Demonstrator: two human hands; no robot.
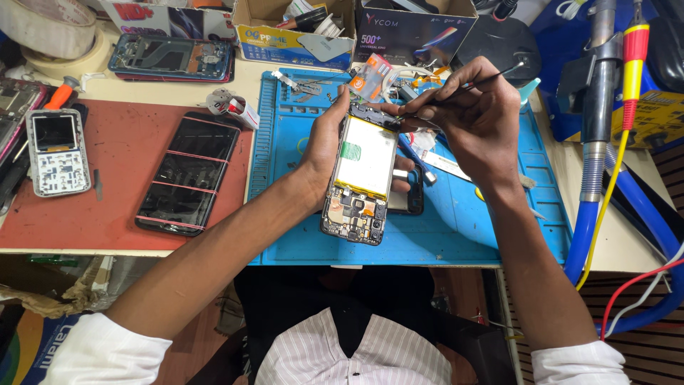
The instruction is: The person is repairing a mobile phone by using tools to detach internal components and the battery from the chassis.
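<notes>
The left hand (322,146) grips the opened back-less smartphone (360,178), tilting it up for access; the right hand (474,117) pinches thin metal tweezers (491,75) at its twelve-o'clock end, above the blue silicone mat (442,239).

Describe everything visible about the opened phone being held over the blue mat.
The opened phone has its back cover off, showing a large pale battery with a green tab and dark circuit boards at both ends. It is held above the blue mat, tilted, long axis running away from the person. The left hand grips its left edge, fingers wrapping behind. The right hand brings a thin tool to its far end.
</notes>
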